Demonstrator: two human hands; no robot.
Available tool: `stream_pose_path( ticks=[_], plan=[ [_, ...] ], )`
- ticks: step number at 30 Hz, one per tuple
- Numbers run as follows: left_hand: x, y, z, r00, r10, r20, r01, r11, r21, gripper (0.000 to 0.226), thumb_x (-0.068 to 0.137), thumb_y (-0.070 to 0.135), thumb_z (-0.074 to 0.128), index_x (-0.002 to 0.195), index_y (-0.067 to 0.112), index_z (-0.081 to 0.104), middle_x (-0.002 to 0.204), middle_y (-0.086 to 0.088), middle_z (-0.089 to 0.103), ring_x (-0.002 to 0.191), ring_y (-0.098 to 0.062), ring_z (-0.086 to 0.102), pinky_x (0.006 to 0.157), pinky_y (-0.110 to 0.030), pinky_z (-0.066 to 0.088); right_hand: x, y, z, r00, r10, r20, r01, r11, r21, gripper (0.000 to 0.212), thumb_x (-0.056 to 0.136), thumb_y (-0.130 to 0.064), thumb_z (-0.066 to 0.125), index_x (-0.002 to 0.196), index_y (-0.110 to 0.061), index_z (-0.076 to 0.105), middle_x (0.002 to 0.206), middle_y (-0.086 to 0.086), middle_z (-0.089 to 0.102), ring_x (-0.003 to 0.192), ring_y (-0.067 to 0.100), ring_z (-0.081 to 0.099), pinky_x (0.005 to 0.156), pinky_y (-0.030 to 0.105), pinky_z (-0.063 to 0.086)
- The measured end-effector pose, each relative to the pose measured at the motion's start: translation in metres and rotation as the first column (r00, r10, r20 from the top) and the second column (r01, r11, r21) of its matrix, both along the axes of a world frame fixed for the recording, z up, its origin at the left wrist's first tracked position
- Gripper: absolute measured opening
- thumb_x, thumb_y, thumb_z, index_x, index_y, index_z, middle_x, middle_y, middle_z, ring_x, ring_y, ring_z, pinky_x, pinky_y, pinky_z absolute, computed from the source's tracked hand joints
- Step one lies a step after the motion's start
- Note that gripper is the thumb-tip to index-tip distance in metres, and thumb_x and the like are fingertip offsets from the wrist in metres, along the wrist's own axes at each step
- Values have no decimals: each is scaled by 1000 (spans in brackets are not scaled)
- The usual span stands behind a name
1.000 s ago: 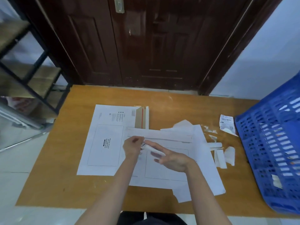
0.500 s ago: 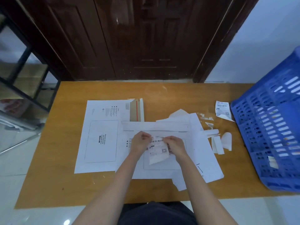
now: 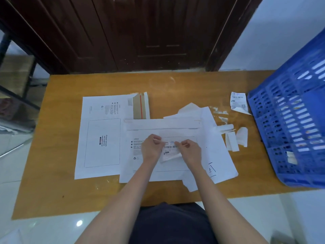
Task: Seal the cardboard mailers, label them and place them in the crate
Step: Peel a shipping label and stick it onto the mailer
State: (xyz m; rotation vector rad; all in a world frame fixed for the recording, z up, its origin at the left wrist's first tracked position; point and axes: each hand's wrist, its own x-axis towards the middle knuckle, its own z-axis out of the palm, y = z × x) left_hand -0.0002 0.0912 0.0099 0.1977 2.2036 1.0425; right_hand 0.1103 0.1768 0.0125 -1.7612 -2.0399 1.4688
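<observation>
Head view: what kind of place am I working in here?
Probably a makeshift packing spot in a home or small office: a wooden table pushed against a dark door, mailers and label scraps spread out, a blue crate alongside.

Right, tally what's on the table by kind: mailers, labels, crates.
Cardboard mailers: 2, the left mailer with open flap, and the middle mailer under the hands.
Labels: 2, the held label and the loose label.
Blue crate: 1.
Total: 5, leaving out paper scraps.
</observation>
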Motion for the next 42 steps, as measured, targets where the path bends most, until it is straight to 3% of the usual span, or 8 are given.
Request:
stream_pose_path(
  ticks=[4,11,17,31,42],
  plan=[
    [1,5,-1,999,6,-49,-8,998,-57,17,81,18,73,79,19,56,71,1,65,67,-15,62,54,-20,42,2,-1,-4,999,-19,-49,18,999,-29,27,74,-37,78,83,-15,65,75,-3,63,68,10,55,58,19,40],
    [3,8,-8,993,-40,-108,31,996,-87,11,84,19,69,78,18,60,70,6,63,69,-15,64,62,-25,47,-2,7,-6,999,-32,13,32,999,2,29,89,-38,62,74,-13,66,73,-4,65,69,12,57,54,17,37],
    [-1,15,-10,983,-94,-157,71,987,-147,5,89,21,62,88,16,60,81,4,66,75,-15,62,59,-24,39,-9,9,-7,997,-46,64,46,999,0,28,86,-44,63,80,-17,66,79,-10,64,75,8,57,59,23,39],
    [-10,26,-17,873,-419,-251,311,873,-375,19,99,24,46,100,8,56,94,-6,66,85,-25,63,67,-32,44,-17,12,-9,976,-32,213,24,999,38,29,90,-46,58,91,-19,68,88,-7,68,75,12,57,64,25,39],
    [-12,28,-20,865,-449,-224,333,848,-412,20,99,23,44,101,7,56,94,-7,66,83,-25,63,64,-31,43,-21,14,-10,969,-44,243,41,999,21,26,88,-47,60,86,-22,66,80,-9,65,73,13,58,63,24,41]
  ],
)
